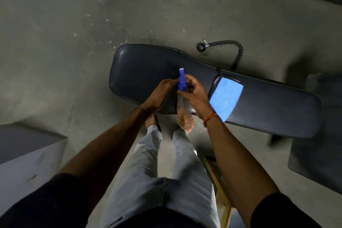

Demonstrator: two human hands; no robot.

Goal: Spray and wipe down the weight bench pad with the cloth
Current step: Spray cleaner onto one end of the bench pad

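Right hand [194, 96] gripping spray bottle [182, 105], label unreadable

Both bare arms reach forward, hands meeting close together. The right hand [194, 96] is curled closed, wrist banded in orange thread. The left hand [160, 92] seems pinched, fingertips hidden.

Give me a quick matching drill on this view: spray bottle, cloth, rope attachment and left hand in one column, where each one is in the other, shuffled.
Things:
1. spray bottle
2. blue cloth
3. rope attachment
4. left hand

Places:
A. lying flat on the bench pad
B. on the floor beyond the bench
C. gripped by the right hand
D. fingertips at the bottle's blue spray head

Pairs: 1-C, 2-A, 3-B, 4-D
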